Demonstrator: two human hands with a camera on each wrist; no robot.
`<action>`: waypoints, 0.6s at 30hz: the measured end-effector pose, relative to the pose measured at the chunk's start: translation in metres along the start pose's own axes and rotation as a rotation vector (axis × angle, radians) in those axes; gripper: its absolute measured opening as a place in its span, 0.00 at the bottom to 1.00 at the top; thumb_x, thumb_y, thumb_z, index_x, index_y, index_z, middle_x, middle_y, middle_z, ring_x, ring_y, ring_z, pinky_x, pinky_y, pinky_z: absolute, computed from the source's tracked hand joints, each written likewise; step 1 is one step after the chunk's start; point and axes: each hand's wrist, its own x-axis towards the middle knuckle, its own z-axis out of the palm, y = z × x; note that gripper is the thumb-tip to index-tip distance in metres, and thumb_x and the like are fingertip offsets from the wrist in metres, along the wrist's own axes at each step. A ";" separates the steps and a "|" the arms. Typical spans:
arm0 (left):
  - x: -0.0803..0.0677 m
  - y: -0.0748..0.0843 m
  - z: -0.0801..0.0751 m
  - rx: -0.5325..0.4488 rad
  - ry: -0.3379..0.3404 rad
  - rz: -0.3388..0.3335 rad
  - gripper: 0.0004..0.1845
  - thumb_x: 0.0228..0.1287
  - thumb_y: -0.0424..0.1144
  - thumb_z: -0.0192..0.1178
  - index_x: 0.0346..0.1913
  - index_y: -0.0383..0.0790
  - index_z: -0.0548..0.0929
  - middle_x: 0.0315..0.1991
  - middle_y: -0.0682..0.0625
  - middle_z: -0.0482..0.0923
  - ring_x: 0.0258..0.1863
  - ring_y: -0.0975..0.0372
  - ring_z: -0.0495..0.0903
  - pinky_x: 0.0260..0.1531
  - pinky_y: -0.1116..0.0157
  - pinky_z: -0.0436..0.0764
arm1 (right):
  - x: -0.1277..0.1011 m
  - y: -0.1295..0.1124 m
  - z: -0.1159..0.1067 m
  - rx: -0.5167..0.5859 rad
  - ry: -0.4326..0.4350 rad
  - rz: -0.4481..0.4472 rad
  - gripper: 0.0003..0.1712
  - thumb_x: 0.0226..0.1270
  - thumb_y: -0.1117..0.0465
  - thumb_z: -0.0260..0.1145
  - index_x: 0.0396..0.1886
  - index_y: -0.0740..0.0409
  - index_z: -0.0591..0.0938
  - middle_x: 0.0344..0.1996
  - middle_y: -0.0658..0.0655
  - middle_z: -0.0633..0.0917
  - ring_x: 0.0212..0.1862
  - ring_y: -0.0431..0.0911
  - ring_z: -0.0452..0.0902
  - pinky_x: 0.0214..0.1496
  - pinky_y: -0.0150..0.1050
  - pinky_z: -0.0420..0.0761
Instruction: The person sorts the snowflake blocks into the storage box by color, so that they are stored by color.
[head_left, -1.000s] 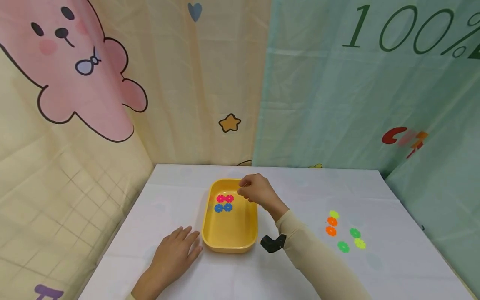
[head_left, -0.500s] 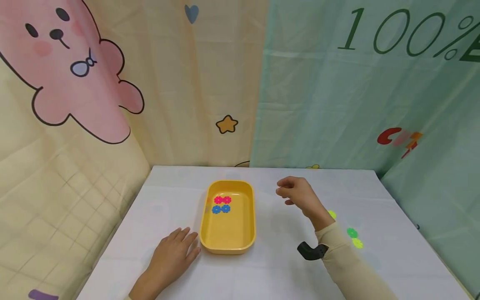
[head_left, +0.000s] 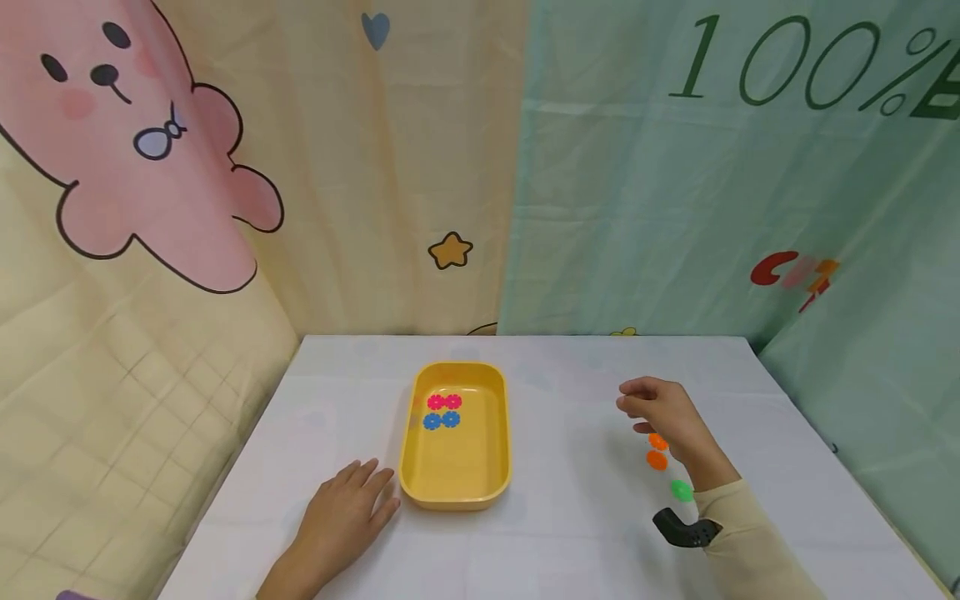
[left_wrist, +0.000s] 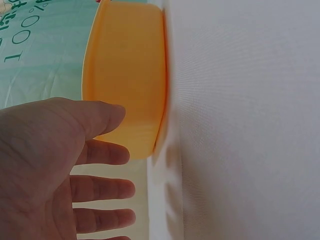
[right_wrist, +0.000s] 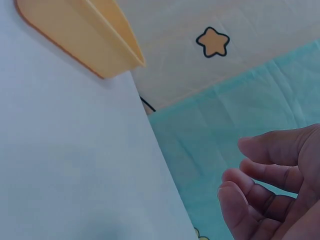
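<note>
A yellow tray (head_left: 454, 475) stands on the white table. Inside it, toward the upper left, lie two pink flower-shaped pieces (head_left: 436, 402) and, just below, two blue flower-shaped pieces (head_left: 432, 422). My left hand (head_left: 341, 512) has its fingers spread beside the tray's left front corner; the left wrist view shows its palm facing the tray wall. Over the right part of the table is my right hand (head_left: 671, 417), fingers loosely bent and nothing between them. Near it lie two orange pieces (head_left: 657, 460) and a green piece (head_left: 682, 490). The hand and forearm hide the table behind them.
Printed curtains (head_left: 637, 208) hang close behind the white table (head_left: 525, 550) and along its sides. A black wrist device (head_left: 684, 530) sticks out from the right sleeve.
My right hand has moved from over the tray's right rim to the right, above the loose pieces, covering some of them. The left hand and the pieces in the tray stay put.
</note>
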 end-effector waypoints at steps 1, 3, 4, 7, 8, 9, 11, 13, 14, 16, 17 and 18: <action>-0.001 0.000 0.000 -0.001 -0.005 -0.003 0.24 0.62 0.55 0.62 0.54 0.43 0.82 0.57 0.41 0.78 0.59 0.42 0.73 0.51 0.40 0.74 | -0.001 0.004 -0.002 -0.002 0.004 0.005 0.24 0.67 0.54 0.64 0.56 0.65 0.76 0.50 0.62 0.81 0.49 0.56 0.75 0.44 0.43 0.83; -0.002 0.000 0.002 -0.001 -0.011 -0.006 0.24 0.62 0.55 0.62 0.55 0.43 0.82 0.57 0.41 0.78 0.59 0.42 0.73 0.52 0.40 0.73 | -0.005 0.013 -0.006 -0.015 0.018 0.015 0.24 0.68 0.53 0.64 0.56 0.66 0.75 0.50 0.63 0.81 0.49 0.56 0.76 0.44 0.43 0.83; -0.002 -0.001 0.002 0.000 -0.011 -0.007 0.24 0.62 0.55 0.62 0.55 0.43 0.82 0.57 0.41 0.78 0.59 0.42 0.73 0.52 0.40 0.73 | -0.006 0.018 -0.009 -0.023 0.025 0.020 0.25 0.68 0.53 0.64 0.56 0.66 0.75 0.50 0.63 0.81 0.49 0.57 0.76 0.44 0.43 0.83; -0.002 -0.001 0.003 0.003 0.000 -0.004 0.24 0.62 0.55 0.62 0.55 0.43 0.82 0.57 0.41 0.78 0.59 0.43 0.73 0.52 0.40 0.73 | -0.012 0.031 -0.019 -0.057 0.052 0.034 0.27 0.69 0.50 0.63 0.58 0.66 0.74 0.51 0.64 0.80 0.51 0.58 0.76 0.44 0.43 0.83; -0.001 -0.001 0.003 0.005 0.003 -0.003 0.24 0.62 0.55 0.62 0.54 0.43 0.82 0.57 0.41 0.78 0.59 0.43 0.73 0.52 0.40 0.73 | -0.013 0.035 -0.023 -0.072 0.063 0.036 0.28 0.69 0.50 0.63 0.58 0.66 0.74 0.52 0.65 0.80 0.51 0.58 0.76 0.44 0.43 0.83; -0.001 -0.001 0.003 0.006 0.005 -0.003 0.24 0.62 0.54 0.62 0.54 0.43 0.82 0.57 0.41 0.78 0.59 0.43 0.73 0.52 0.40 0.73 | -0.015 0.039 -0.027 -0.088 0.076 0.039 0.29 0.69 0.49 0.62 0.58 0.67 0.74 0.52 0.66 0.79 0.51 0.59 0.76 0.44 0.42 0.83; -0.001 -0.001 0.002 0.008 0.005 -0.003 0.24 0.62 0.55 0.62 0.54 0.43 0.82 0.57 0.41 0.78 0.59 0.43 0.73 0.52 0.40 0.73 | -0.017 0.047 -0.036 -0.119 0.101 0.038 0.29 0.70 0.49 0.61 0.59 0.67 0.73 0.53 0.67 0.78 0.51 0.59 0.75 0.43 0.42 0.84; 0.000 -0.001 0.001 0.010 0.002 -0.005 0.24 0.62 0.55 0.62 0.54 0.43 0.82 0.57 0.41 0.78 0.59 0.43 0.73 0.52 0.40 0.73 | -0.019 0.055 -0.044 -0.146 0.124 0.036 0.30 0.70 0.49 0.61 0.59 0.69 0.73 0.53 0.69 0.78 0.51 0.59 0.75 0.42 0.42 0.84; 0.001 0.000 0.001 0.010 -0.002 -0.006 0.24 0.62 0.55 0.62 0.54 0.43 0.82 0.57 0.41 0.78 0.59 0.43 0.73 0.52 0.40 0.73 | -0.020 0.059 -0.047 -0.163 0.136 0.042 0.30 0.70 0.49 0.61 0.59 0.69 0.73 0.53 0.70 0.78 0.51 0.59 0.75 0.42 0.41 0.84; 0.001 0.001 0.000 0.006 -0.010 -0.007 0.24 0.62 0.55 0.62 0.55 0.43 0.82 0.58 0.41 0.78 0.60 0.43 0.73 0.52 0.40 0.73 | -0.022 0.066 -0.053 -0.191 0.156 0.064 0.30 0.70 0.50 0.60 0.59 0.70 0.73 0.53 0.70 0.78 0.50 0.58 0.76 0.41 0.41 0.84; 0.001 0.001 0.000 0.003 -0.012 -0.007 0.24 0.62 0.55 0.62 0.55 0.43 0.82 0.58 0.41 0.77 0.60 0.43 0.72 0.52 0.40 0.73 | -0.023 0.070 -0.056 -0.205 0.167 0.079 0.30 0.70 0.50 0.60 0.59 0.71 0.73 0.53 0.70 0.78 0.49 0.57 0.76 0.41 0.41 0.84; 0.001 0.001 0.000 0.001 -0.015 -0.007 0.24 0.62 0.55 0.62 0.55 0.43 0.82 0.58 0.41 0.77 0.60 0.42 0.72 0.52 0.40 0.73 | -0.024 0.074 -0.058 -0.216 0.173 0.096 0.29 0.70 0.51 0.60 0.59 0.71 0.73 0.52 0.70 0.78 0.48 0.57 0.76 0.41 0.41 0.84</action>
